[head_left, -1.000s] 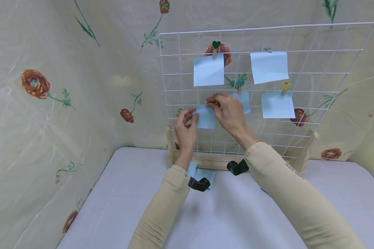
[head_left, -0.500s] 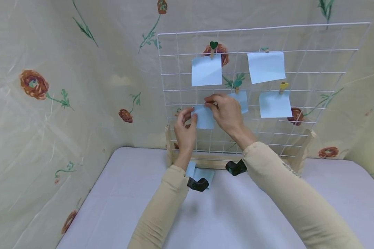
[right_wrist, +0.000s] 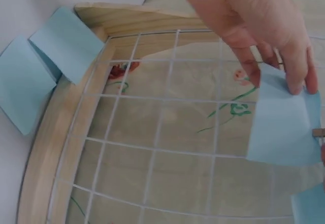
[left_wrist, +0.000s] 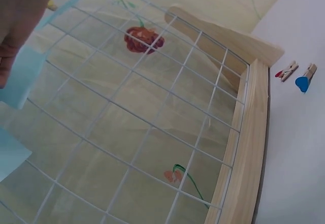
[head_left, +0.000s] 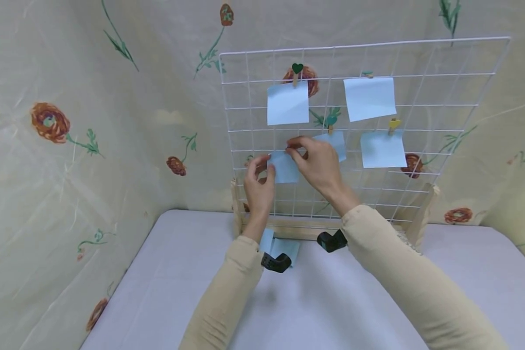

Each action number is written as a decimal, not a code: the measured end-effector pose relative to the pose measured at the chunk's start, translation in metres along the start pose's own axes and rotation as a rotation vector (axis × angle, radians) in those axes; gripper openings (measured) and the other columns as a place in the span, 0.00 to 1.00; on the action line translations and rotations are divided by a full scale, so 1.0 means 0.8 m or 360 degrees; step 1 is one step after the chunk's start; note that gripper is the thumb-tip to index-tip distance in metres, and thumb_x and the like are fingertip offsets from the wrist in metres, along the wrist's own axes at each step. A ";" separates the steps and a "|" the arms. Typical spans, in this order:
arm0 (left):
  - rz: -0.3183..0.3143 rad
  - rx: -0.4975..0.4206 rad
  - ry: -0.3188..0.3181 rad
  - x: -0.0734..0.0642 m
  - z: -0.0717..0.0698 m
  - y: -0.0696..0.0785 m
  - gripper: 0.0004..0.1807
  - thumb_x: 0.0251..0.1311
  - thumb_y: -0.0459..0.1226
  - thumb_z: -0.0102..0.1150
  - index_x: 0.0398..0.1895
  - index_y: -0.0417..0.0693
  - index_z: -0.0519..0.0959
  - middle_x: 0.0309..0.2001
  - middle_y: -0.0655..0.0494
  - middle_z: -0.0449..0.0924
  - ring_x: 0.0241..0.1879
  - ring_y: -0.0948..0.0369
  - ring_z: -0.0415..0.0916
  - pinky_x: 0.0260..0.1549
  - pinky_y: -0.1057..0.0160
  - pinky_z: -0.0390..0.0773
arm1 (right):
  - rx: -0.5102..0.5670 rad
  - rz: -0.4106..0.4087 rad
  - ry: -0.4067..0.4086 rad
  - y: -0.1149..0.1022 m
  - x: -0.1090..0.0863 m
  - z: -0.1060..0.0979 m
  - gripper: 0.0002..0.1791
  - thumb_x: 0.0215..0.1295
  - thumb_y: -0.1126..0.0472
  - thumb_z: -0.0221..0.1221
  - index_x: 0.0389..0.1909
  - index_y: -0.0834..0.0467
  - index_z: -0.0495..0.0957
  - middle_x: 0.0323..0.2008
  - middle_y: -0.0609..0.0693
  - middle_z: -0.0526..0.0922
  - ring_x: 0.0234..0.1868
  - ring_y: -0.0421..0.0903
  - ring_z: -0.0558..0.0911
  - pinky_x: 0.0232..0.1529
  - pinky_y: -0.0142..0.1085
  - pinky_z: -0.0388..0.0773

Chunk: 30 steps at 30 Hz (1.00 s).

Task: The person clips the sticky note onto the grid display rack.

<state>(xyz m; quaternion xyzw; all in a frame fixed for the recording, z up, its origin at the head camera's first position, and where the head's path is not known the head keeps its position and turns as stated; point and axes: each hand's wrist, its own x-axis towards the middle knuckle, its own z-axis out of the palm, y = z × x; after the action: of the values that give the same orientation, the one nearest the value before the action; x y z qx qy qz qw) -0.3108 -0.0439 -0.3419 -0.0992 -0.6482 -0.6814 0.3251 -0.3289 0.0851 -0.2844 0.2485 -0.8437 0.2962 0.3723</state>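
A light blue sheet of paper (head_left: 286,167) lies against the white wire grid (head_left: 306,197). My left hand (head_left: 259,189) pinches its left edge between thumb and fingers, which also shows in the right wrist view. My right hand (head_left: 318,163) is at the sheet's top right corner with thumb and forefinger together. There, a small wooden clothespin (right_wrist: 318,132) sits at the sheet's edge, by the right fingertips at the frame's border. My right hand partly covers another blue sheet (head_left: 334,144), which hangs from a clothespin with a teal heart (head_left: 330,121).
More blue sheets hang above, under a green heart clothespin (head_left: 297,69), and at right, under a yellow heart clothespin (head_left: 394,124). Loose blue sheets (right_wrist: 67,43) lie by the wooden stand (head_left: 297,228). A blue heart clothespin (left_wrist: 303,82) and a red one (left_wrist: 287,71) lie on the table (head_left: 157,291).
The head view has shifted slightly. Both hands stay at the same blue sheet in nearly the same pose.
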 end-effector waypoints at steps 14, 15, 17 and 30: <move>0.0038 0.0071 0.0042 0.002 0.003 -0.036 0.13 0.62 0.28 0.54 0.49 0.42 0.75 0.46 0.44 0.75 0.43 0.51 0.73 0.29 0.65 0.73 | 0.0268 -0.0019 0.0159 0.024 -0.026 -0.003 0.04 0.61 0.65 0.58 0.31 0.63 0.78 0.28 0.55 0.81 0.23 0.46 0.78 0.27 0.40 0.76; 0.0028 0.0073 0.0044 0.002 0.003 -0.043 0.13 0.62 0.29 0.54 0.50 0.44 0.75 0.46 0.45 0.75 0.43 0.51 0.73 0.29 0.66 0.73 | 0.0275 -0.0011 0.0146 0.025 -0.029 -0.003 0.04 0.60 0.65 0.58 0.31 0.63 0.77 0.28 0.55 0.81 0.23 0.45 0.78 0.27 0.40 0.77; 0.0010 0.0068 0.0040 0.000 0.002 -0.049 0.13 0.62 0.31 0.55 0.50 0.47 0.75 0.46 0.48 0.75 0.44 0.54 0.73 0.30 0.66 0.73 | 0.0294 0.0005 0.0122 0.027 -0.036 -0.004 0.04 0.60 0.65 0.57 0.31 0.63 0.77 0.27 0.54 0.81 0.23 0.45 0.77 0.27 0.39 0.77; -0.0028 0.0084 0.0044 -0.017 -0.008 -0.063 0.11 0.62 0.34 0.56 0.47 0.49 0.77 0.45 0.53 0.78 0.42 0.60 0.75 0.34 0.59 0.76 | 0.0198 0.0003 -0.0077 0.044 -0.084 0.002 0.02 0.59 0.66 0.58 0.32 0.61 0.75 0.27 0.52 0.79 0.29 0.45 0.76 0.27 0.39 0.77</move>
<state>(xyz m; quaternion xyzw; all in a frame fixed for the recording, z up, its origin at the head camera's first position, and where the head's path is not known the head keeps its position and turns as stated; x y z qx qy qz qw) -0.3274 -0.0483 -0.3913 -0.0755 -0.6622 -0.6683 0.3303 -0.3121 0.1222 -0.3486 0.2775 -0.8327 0.3423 0.3353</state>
